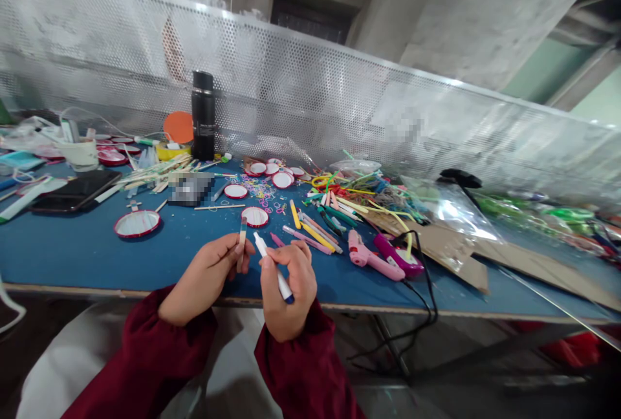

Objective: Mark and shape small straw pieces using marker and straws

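Near the table's front edge, my left hand (208, 270) pinches a short flat wooden stick (243, 235) upright; its upper end is dark bluish. Just to the right, my right hand (291, 286) grips a white marker (261, 244) with a dark blue end, its white tip leaning toward the stick. Tip and stick look slightly apart. Behind my hands lies a round, red-rimmed white disc (255, 216). Several colored pens (317, 238) lie to the right of my right hand.
A pink glue gun (373, 257) with a black cable and a purple device (400, 256) lie at the right front. Cardboard (436, 244) and colored strands (388, 199) lie beyond. A black bottle (203, 115) stands at the back; a phone (77, 191) lies left.
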`<state>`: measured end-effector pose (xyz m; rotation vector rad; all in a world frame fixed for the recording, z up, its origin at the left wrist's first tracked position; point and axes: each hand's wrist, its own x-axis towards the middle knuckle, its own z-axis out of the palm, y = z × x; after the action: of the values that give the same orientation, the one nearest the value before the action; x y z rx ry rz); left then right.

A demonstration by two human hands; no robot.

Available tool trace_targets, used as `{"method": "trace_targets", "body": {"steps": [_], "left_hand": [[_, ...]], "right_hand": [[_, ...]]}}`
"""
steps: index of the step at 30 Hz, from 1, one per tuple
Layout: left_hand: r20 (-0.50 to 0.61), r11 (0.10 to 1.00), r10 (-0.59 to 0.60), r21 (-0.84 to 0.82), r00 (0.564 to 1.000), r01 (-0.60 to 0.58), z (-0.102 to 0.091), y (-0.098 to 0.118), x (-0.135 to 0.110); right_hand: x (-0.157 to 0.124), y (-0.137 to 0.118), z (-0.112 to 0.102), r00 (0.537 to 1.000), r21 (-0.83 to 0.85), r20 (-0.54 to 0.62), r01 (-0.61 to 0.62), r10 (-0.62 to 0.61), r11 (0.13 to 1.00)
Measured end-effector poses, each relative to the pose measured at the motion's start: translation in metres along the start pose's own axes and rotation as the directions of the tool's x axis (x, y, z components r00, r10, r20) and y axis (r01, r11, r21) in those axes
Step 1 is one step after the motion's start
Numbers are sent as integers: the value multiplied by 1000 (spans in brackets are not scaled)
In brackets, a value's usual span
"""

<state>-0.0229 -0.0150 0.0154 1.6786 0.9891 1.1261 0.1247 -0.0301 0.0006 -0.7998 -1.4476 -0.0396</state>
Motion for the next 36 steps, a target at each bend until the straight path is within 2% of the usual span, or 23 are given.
{"method": "trace_targets", "body": {"steps": [10,19,36], "left_hand": [[-25,993,37,110,999,-34,0,-4,0],[-37,982,4,190,999,3,1,-4,-1],[-27,977,20,211,999,-13,1,-3,0]], "right_hand": [[2,0,0,995,-11,80,53,-52,999],[3,0,1,991,-35,129,39,-35,999],[4,0,1,993,-45,117,14,-9,999]]}}
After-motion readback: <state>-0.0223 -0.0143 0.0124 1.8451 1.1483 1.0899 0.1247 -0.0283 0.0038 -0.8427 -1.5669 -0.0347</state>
